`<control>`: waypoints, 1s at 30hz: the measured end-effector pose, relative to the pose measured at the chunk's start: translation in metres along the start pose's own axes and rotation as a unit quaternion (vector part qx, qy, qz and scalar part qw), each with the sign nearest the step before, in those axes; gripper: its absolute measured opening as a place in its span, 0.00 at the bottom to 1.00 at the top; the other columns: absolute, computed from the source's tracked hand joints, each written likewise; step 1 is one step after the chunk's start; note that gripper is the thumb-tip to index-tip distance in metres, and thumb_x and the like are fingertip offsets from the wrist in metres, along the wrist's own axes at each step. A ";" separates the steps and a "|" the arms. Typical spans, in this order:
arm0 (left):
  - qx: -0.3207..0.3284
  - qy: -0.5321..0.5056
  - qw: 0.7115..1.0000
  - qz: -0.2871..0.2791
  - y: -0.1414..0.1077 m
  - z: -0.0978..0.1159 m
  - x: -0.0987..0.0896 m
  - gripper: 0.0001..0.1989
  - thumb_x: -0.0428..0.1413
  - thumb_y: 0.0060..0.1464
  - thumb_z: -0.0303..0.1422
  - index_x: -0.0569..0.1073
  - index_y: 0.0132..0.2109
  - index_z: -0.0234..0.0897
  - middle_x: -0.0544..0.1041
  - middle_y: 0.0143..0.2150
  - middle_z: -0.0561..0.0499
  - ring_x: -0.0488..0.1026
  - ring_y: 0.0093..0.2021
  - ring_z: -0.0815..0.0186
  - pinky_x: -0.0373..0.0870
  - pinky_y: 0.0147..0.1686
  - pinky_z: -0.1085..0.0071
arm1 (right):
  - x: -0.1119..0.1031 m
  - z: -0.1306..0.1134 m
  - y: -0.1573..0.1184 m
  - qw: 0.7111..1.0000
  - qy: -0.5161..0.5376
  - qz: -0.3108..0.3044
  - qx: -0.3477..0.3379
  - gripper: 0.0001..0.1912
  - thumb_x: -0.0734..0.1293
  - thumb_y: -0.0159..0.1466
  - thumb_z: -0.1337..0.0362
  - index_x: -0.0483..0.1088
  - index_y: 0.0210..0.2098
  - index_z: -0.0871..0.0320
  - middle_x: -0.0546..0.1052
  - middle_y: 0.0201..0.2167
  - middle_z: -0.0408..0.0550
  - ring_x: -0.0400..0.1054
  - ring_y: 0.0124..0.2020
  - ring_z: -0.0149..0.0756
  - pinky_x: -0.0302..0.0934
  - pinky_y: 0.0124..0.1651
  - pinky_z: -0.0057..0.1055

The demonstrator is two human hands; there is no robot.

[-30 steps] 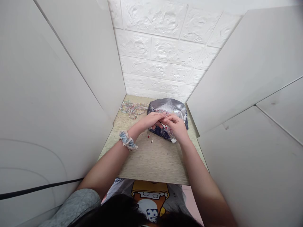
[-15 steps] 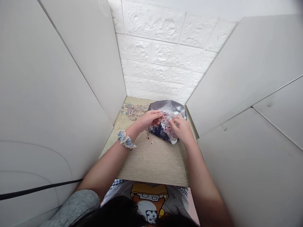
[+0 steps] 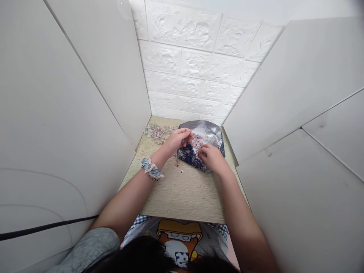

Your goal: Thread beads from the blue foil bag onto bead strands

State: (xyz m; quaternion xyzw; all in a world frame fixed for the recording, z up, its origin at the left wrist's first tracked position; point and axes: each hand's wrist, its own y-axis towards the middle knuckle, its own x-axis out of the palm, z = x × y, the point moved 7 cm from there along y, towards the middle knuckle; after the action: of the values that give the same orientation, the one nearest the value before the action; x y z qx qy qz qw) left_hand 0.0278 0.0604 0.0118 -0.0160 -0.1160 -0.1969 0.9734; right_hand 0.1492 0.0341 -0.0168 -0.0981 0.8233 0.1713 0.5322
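A pouch (image 3: pixel 209 128) with silver lining and dark blue patterned cloth lies open at the back of the board. Loose clear, pink and red beads (image 3: pixel 199 141) lie in it. At the pouch's left edge is my left hand (image 3: pixel 176 141), thumb and fingers pinched together. What they hold is too fine to make out, though a faint thin line runs toward the right hand. My right hand (image 3: pixel 212 157) is over the pouch's front side, fingertips pinched beside a small red spot. Beaded strands (image 3: pixel 159 132) lie left of the pouch.
Pale wood-grain board (image 3: pixel 182 197) is the work surface. A small metal charm (image 3: pixel 181 171) and a red bead (image 3: pixel 178 165) lie on it before the pouch. White panels (image 3: pixel 125 76) flank both sides, with a white brick-pattern wall (image 3: pixel 190 79) behind.
My right hand has moved down and slightly left, from over the beads to the pouch's front side. My left hand has shifted slightly up and left. More of the beads show.
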 end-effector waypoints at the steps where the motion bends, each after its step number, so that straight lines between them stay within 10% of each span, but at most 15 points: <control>1: 0.006 -0.003 1.000 0.004 0.000 0.001 -0.001 0.08 0.50 0.47 0.34 0.63 0.26 0.32 0.64 0.25 0.53 0.61 0.24 0.76 0.53 0.19 0.80 | 0.000 0.000 0.000 1.000 0.007 -0.001 -0.002 0.10 0.59 0.53 0.72 0.71 0.27 0.56 0.70 0.32 0.46 0.63 0.36 0.32 0.56 0.38 0.30; 18: 0.050 -0.013 0.999 0.009 0.002 0.004 -0.001 0.08 0.48 0.49 0.33 0.62 0.26 0.33 0.62 0.21 0.55 0.62 0.22 0.75 0.60 0.25 0.77 | 0.009 -0.005 0.002 1.000 -0.010 -0.011 -0.013 0.10 0.58 0.54 0.71 0.71 0.28 0.57 0.70 0.38 0.47 0.63 0.41 0.34 0.56 0.44 0.32; 23: 0.005 0.034 0.999 0.010 0.000 0.001 0.000 0.08 0.48 0.49 0.33 0.63 0.26 0.33 0.51 0.15 0.60 0.48 0.14 0.79 0.44 0.15 0.79 | 0.005 -0.008 0.003 1.000 0.007 0.005 0.005 0.08 0.57 0.55 0.70 0.67 0.28 0.59 0.70 0.35 0.49 0.62 0.38 0.34 0.55 0.43 0.33; 30: 0.022 0.261 0.965 0.003 -0.003 0.006 0.008 0.13 0.49 0.46 0.39 0.71 0.27 0.33 0.59 0.15 0.57 0.53 0.17 0.76 0.49 0.19 0.76 | -0.021 0.005 0.000 0.937 0.297 0.155 0.100 0.08 0.56 0.58 0.61 0.62 0.31 0.57 0.70 0.33 0.46 0.63 0.35 0.33 0.59 0.41 0.34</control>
State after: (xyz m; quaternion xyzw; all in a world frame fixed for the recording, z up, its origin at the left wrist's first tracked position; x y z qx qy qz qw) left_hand 0.0328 0.0547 0.0193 0.0573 0.1376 -0.1888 0.9706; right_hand 0.1619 0.0350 0.0003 0.0380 0.9618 0.1315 0.2370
